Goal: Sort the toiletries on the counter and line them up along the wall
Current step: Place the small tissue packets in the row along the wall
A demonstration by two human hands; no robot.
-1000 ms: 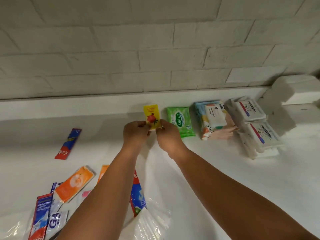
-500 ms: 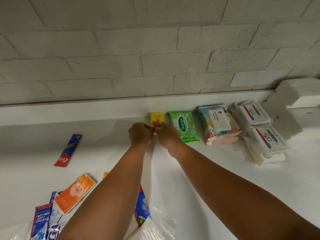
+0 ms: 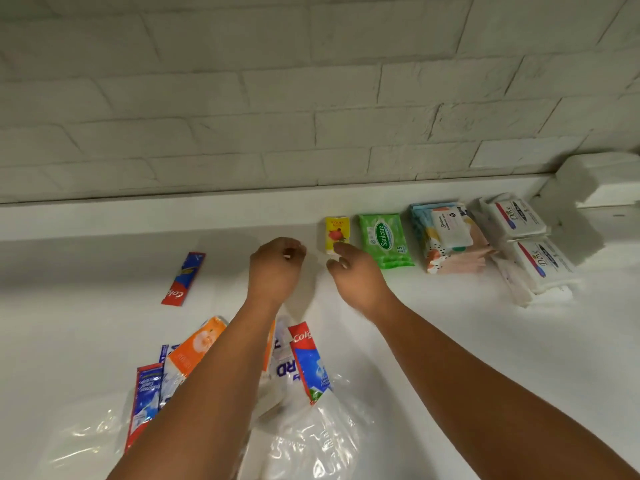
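My left hand [image 3: 275, 268] and right hand [image 3: 353, 273] hover empty, fingers loosely curled, beside the yellow sachet [image 3: 337, 233] that ends a row along the wall [image 3: 311, 98] with green wipes [image 3: 386, 241] and Dove packs [image 3: 519, 220]; toothpaste sachets [image 3: 310, 362] near me look unsorted.

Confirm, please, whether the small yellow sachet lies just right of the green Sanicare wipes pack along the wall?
Not quite: the head view shows the yellow sachet lying just left of the green Sanicare wipes pack, along the wall.
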